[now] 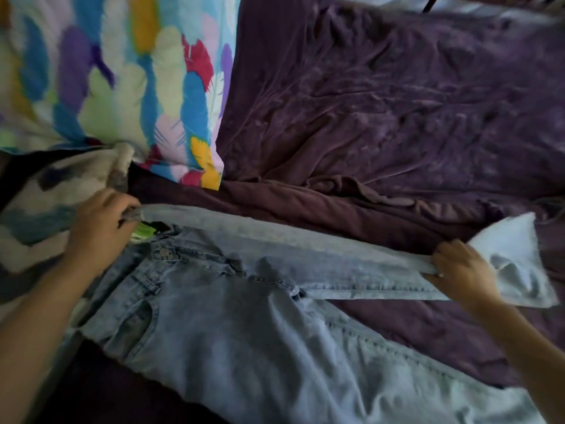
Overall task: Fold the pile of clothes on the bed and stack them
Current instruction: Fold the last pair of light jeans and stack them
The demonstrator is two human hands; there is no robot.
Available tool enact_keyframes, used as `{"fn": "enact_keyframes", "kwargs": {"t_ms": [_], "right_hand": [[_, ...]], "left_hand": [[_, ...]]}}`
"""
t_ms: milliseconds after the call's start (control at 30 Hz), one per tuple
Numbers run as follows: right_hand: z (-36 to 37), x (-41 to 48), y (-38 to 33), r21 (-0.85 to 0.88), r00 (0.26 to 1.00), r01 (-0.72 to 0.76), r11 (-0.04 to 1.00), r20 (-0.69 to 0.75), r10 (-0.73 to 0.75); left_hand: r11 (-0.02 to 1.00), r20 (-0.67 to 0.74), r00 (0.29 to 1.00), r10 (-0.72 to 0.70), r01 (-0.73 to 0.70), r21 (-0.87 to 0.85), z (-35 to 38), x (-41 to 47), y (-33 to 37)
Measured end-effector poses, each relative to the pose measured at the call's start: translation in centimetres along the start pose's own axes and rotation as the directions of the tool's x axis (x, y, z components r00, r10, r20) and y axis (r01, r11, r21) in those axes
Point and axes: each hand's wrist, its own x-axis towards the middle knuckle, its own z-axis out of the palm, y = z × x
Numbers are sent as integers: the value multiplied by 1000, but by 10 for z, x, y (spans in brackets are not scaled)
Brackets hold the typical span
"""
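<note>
Nearest me, the faded blue denim jeans lie flat on the bed, one leg running off to my right. My left hand pinches the waistband edge. My right hand clamps the other leg near its hem, stretching it straight between them. Beyond lie a creased purple sheet and a bright feather-print cloth.

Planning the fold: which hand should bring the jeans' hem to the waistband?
Probably the right hand: it grips the jeans leg near the hem, while the left hand holds the waist end.
</note>
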Motion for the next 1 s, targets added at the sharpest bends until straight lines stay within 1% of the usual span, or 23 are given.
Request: {"fn": "enact_keyframes", "kwargs": {"t_ms": [33, 67, 133, 200, 233, 300, 367, 433, 467, 500, 533, 600, 633, 667, 700, 733, 767, 800, 833, 900, 933, 967, 1000], "right_hand": [[-2, -28, -12, 18, 999, 11, 1000, 40, -12], [-3, -55, -25, 45, 996, 24, 999, 80, -28], [-5, -101, -55, 81, 985, 29, 996, 166, -42], [-4, -133, -80, 125, 954, -16, 992, 299, -22], [-6, -145, -89, 122, 938, -72, 990, 346, 26], [-13, -160, -100, 125, 929, -162, 979, 353, 109], [-31, -171, -105, 135, 925, -243, 961, 329, 188], [-46, -188, -112, 164, 950, -240, 957, 243, 196], [-47, -199, -117, 183, 962, -211, 960, 214, 170], [-46, -213, -125, 185, 962, -195, 963, 229, 151], [-40, -227, -134, 184, 955, -177, 967, 268, 124], [-23, -249, -153, 175, 890, -194, 965, 446, 97], [-12, -256, -162, 166, 840, -212, 963, 535, 92], [-3, -258, -169, 143, 804, -216, 966, 587, 93], [3, -259, -174, 110, 775, -211, 971, 624, 98], [7, -258, -176, 89, 760, -189, 978, 643, 88], [10, -257, -178, 84, 741, -178, 980, 667, 78], [12, -256, -179, 80, 728, -171, 982, 682, 71], [18, -257, -175, 71, 721, -168, 983, 689, 74], [13, -251, -166, 24, 701, -116, 993, 710, 65], [6, -244, -161, -23, 656, -69, 997, 752, 63], [-5, -238, -155, -64, 614, 27, 998, 789, 35], [-10, -234, -147, -93, 596, 83, 992, 803, 25]], "left_hand": [[998, 25, 998, -58, 59, -35, -4, -24, 2], [995, 34, 997, -74, 76, -62, -6, -48, 2], [991, 17, 998, -68, 69, -112, -6, -94, 6], [985, 40, 997, -60, 66, -161, -6, -126, 8], [984, 47, 997, -53, 60, -170, -7, -139, 8], [988, 37, 999, -31, 36, -153, -14, -154, 9], [995, 19, 999, -39, 41, -95, -26, -161, 4], [998, 5, 998, -67, 67, -6, -39, -167, -2], [996, 6, 997, -79, 79, 48, -42, -175, -4], [989, 13, 996, -83, 81, 121, -40, -186, -3], [975, 45, 994, -99, 87, 205, -34, -199, -3], [927, 135, 970, -202, 144, 346, -26, -224, 8], [898, 197, 939, -283, 187, 399, -21, -233, 18], [879, 265, 898, -350, 218, 424, -16, -241, 33], [883, 321, 879, -353, 199, 426, -10, -249, 49], [911, 379, 883, -276, 114, 397, -6, -256, 69], [944, 406, 905, -125, -17, 330, 5, -265, 88], [946, 441, 896, 40, -175, 271, 16, -274, 109], [925, 471, 868, 156, -295, 238, 28, -282, 129], [905, 571, 782, 250, -399, 150, 46, -286, 166], [895, 608, 741, 284, -432, 108, 50, -282, 183], [886, 647, 700, 302, -457, 82, 55, -281, 196], [874, 674, 671, 308, -480, 79, 58, -279, 207]]}}
